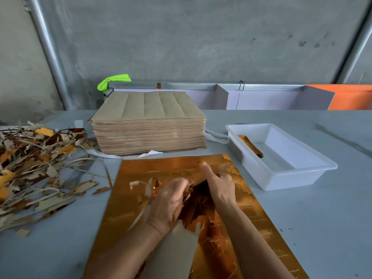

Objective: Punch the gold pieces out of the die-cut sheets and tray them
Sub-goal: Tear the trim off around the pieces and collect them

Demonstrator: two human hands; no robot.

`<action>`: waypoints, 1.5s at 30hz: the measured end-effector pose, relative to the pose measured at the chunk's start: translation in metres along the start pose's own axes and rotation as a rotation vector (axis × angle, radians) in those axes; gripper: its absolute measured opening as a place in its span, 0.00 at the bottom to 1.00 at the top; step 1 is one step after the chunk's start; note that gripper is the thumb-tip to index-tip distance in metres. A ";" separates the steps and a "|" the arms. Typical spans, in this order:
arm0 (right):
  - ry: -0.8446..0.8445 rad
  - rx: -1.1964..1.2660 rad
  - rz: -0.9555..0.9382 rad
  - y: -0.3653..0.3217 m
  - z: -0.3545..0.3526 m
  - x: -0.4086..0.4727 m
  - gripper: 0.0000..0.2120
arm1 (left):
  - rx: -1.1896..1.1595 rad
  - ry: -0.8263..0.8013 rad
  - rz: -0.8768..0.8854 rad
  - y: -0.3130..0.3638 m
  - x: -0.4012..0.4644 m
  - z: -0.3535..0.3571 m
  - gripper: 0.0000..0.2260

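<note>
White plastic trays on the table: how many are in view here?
1. The white tray sits on the table's right side, beside the gold sheet, and holds some gold pieces along its left wall. The cardboard stack could hide another behind it.

One gold die-cut sheet (141,198) lies flat at six o'clock, with two hands on it: the left hand (169,202) and the right hand (219,186). One tall stack of brown sheets (149,125) stands at twelve o'clock. One white tray (298,178) at two o'clock holds one bundle of gold pieces (250,146). One heap of scrap strips (36,166) sprawls at nine o'clock, too tangled to count.
</note>
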State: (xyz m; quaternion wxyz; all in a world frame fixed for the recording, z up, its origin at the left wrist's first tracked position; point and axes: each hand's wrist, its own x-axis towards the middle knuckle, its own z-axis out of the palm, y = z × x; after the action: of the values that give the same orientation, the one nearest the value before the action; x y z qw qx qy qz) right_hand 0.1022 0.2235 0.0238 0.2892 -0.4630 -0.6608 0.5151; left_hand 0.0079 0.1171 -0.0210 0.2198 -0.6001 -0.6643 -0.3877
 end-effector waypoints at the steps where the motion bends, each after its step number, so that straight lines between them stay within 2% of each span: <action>1: 0.010 0.019 0.037 0.001 -0.002 0.003 0.15 | 0.021 -0.036 0.049 0.001 -0.002 0.000 0.07; 2: 0.023 0.054 0.056 0.002 -0.004 0.006 0.12 | 0.033 -0.051 0.078 -0.001 -0.004 0.001 0.09; 3: 0.036 0.108 0.049 0.003 -0.006 0.008 0.12 | 0.032 -0.053 0.069 -0.001 -0.004 -0.001 0.08; 4: 0.052 0.154 0.039 0.004 -0.010 0.010 0.14 | 0.012 -0.036 0.036 -0.002 -0.003 -0.003 0.05; 5: 0.074 0.185 0.023 0.005 -0.013 0.012 0.15 | -0.006 -0.027 -0.032 -0.002 -0.002 -0.007 0.06; 7: 0.104 0.255 0.003 0.003 -0.022 0.011 0.12 | -0.064 -0.020 -0.250 -0.007 0.000 -0.011 0.05; 10: 0.126 0.329 0.012 -0.001 -0.031 0.012 0.07 | -0.288 0.011 -0.695 -0.019 0.003 -0.016 0.08; 11: 0.126 0.326 0.010 -0.003 -0.033 0.013 0.06 | -0.246 -0.004 -0.728 -0.024 0.004 -0.018 0.07; 13: 0.127 0.311 -0.005 -0.004 -0.038 0.016 0.05 | -0.012 -0.042 -0.636 -0.034 0.007 -0.022 0.04; 16: 0.191 0.282 -0.017 -0.002 -0.043 0.021 0.09 | 0.058 0.063 -0.640 -0.046 0.019 -0.027 0.05; 21: 0.248 0.119 -0.146 0.007 -0.043 0.020 0.19 | -0.252 0.178 -0.724 -0.053 0.056 -0.039 0.04; 24: 0.207 0.032 -0.184 0.014 -0.039 0.014 0.25 | -0.536 0.276 -0.928 -0.052 0.070 -0.040 0.10; 25: 0.181 0.019 -0.191 0.017 -0.038 0.013 0.27 | -0.568 0.244 -0.977 -0.050 0.069 -0.040 0.09; 27: 0.112 -0.010 -0.200 0.022 -0.037 0.009 0.31 | -0.344 -0.057 -0.956 -0.045 0.065 -0.040 0.08; 29: 0.054 -0.028 -0.205 0.027 -0.034 0.006 0.34 | -0.236 -0.324 -0.917 -0.045 0.055 -0.040 0.22; 30: 0.041 -0.017 -0.208 0.030 -0.032 0.004 0.34 | -0.236 -0.394 -0.932 -0.042 0.052 -0.041 0.27; 32: 0.045 -0.003 -0.213 0.033 -0.028 0.002 0.33 | -0.131 -0.423 -0.927 -0.033 0.047 -0.047 0.29; 35: 0.088 -0.003 -0.175 0.037 -0.023 0.003 0.29 | 0.270 -0.314 -0.743 -0.015 0.037 -0.055 0.15; 36: 0.102 -0.010 -0.148 0.038 -0.023 0.005 0.26 | 0.330 -0.339 -0.692 -0.008 0.034 -0.058 0.12; 37: 0.115 -0.025 -0.115 0.039 -0.022 0.006 0.23 | 0.336 -0.462 -0.687 -0.002 0.033 -0.060 0.13; 40: 0.124 -0.097 -0.068 0.039 -0.020 0.008 0.17 | 0.291 -1.071 -0.757 0.015 0.029 -0.062 0.23; 41: 0.120 -0.109 -0.073 0.039 -0.020 0.007 0.16 | 0.330 -1.253 -0.744 0.019 0.028 -0.063 0.30; 43: 0.113 -0.122 -0.085 0.039 -0.020 0.007 0.17 | 0.370 -1.421 -0.717 0.024 0.022 -0.059 0.43; 45: 0.107 -0.118 -0.089 0.040 -0.022 0.005 0.17 | 0.328 -1.430 -0.752 0.027 0.016 -0.053 0.48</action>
State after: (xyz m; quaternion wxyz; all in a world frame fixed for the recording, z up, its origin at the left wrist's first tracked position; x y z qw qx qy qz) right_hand 0.1319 0.2389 -0.0083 0.3191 -0.4763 -0.6933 0.4366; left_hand 0.0221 0.0850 0.0297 -0.3158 -0.4000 -0.8486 0.1419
